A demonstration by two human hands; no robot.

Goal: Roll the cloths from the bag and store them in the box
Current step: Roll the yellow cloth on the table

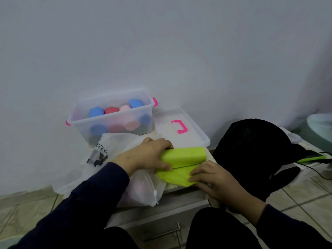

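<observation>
Pale wall and tiled floor frame a low white table point(181, 190), where a lime-green cloth point(181, 164) lies half rolled near the front edge. One hand, the left hand point(150, 155), curls its fingers over the rolled end of the cloth; the right hand point(209, 178) presses flat fingers on the loose flap — both in dark sleeves. Just left, under the left wrist, sits a translucent white drawstring bag point(140, 191). Behind it stands a clear plastic box with pink latches point(111, 115) holding blue, red and pink rolls, its clear lid with pink handle point(179, 126) lying beside. A black backpack point(255, 151) rests at the right.
</observation>
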